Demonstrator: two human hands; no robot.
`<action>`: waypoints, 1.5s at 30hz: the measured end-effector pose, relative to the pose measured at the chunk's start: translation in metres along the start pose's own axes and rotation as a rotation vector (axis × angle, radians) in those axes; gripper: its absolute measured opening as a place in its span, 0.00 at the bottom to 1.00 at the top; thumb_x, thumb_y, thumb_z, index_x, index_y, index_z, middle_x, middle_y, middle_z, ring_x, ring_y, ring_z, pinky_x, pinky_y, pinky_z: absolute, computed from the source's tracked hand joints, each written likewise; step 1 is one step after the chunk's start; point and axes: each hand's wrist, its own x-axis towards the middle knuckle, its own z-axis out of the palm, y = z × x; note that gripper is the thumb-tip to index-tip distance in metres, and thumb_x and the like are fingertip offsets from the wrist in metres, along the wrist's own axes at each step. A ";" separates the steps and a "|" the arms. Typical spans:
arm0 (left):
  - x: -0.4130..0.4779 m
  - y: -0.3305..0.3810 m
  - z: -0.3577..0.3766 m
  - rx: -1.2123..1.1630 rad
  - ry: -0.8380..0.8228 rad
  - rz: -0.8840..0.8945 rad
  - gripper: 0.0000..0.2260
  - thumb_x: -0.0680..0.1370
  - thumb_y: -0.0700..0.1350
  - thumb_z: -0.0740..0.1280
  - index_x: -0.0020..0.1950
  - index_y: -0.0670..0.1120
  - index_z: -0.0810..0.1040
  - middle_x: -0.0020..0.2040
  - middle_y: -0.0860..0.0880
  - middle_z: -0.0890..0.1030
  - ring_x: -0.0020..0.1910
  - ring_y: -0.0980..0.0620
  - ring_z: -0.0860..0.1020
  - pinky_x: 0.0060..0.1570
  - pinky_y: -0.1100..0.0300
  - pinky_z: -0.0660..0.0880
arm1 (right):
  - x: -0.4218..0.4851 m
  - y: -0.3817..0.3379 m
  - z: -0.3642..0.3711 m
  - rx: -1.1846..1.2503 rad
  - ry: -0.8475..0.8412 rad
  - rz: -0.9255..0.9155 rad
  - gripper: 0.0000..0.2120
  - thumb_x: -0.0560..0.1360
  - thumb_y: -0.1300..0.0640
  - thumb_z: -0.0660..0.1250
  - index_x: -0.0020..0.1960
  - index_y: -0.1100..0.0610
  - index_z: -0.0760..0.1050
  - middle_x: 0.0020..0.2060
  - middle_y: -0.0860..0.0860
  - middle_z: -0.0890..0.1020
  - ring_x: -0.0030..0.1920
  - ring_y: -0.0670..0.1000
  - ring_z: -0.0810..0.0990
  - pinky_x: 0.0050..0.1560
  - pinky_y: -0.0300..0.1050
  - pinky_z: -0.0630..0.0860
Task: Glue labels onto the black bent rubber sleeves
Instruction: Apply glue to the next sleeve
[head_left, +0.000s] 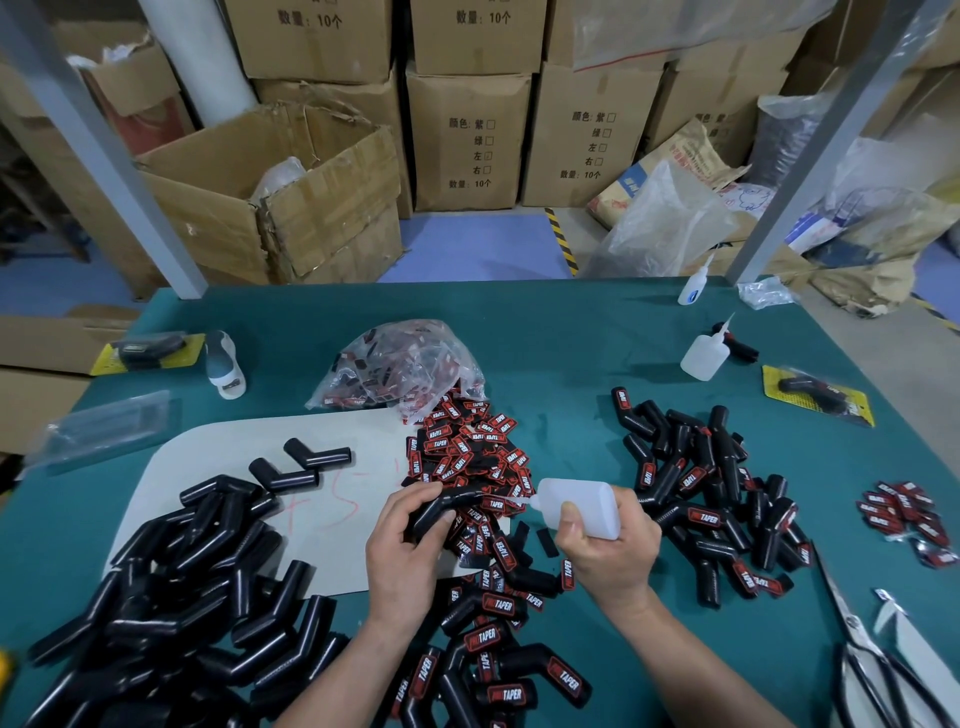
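My left hand (402, 540) grips a black bent rubber sleeve (451, 503) above the green table (571, 338). My right hand (608, 545) holds a white glue bottle (582, 506) on its side, its nozzle pointing left at the sleeve's far end. Under both hands lies a heap of red-and-black labels (467, 447). A pile of plain black sleeves (182, 597) fills the near left. Sleeves that carry labels lie at the right (711, 499) and at the near middle (493, 654).
A clear bag of labels (400, 364) lies behind the heap. Two more glue bottles (704, 353) (693, 283) stand at the back right. Scissors (872, 660) lie near the right edge, with a small label pile (906, 519) beyond them. Cardboard boxes (467, 140) stand behind the table.
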 end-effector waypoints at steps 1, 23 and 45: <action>0.000 0.000 0.000 0.001 -0.001 0.001 0.19 0.75 0.30 0.74 0.54 0.54 0.84 0.55 0.61 0.83 0.60 0.62 0.79 0.61 0.72 0.71 | 0.000 0.000 0.000 -0.001 0.000 -0.002 0.32 0.79 0.39 0.61 0.35 0.68 0.74 0.25 0.55 0.74 0.22 0.51 0.74 0.26 0.35 0.69; 0.000 -0.004 -0.002 0.029 0.012 -0.001 0.18 0.76 0.35 0.76 0.56 0.58 0.83 0.57 0.60 0.82 0.61 0.61 0.79 0.62 0.70 0.73 | 0.001 -0.002 -0.001 0.017 -0.031 -0.020 0.32 0.79 0.39 0.61 0.35 0.69 0.75 0.25 0.55 0.76 0.23 0.51 0.77 0.24 0.36 0.70; -0.001 -0.001 0.000 -0.015 0.007 -0.015 0.23 0.75 0.34 0.75 0.54 0.65 0.84 0.57 0.61 0.82 0.59 0.62 0.79 0.57 0.74 0.73 | -0.002 0.000 -0.001 0.039 -0.014 0.012 0.32 0.78 0.39 0.62 0.36 0.68 0.75 0.26 0.54 0.76 0.25 0.47 0.75 0.30 0.27 0.69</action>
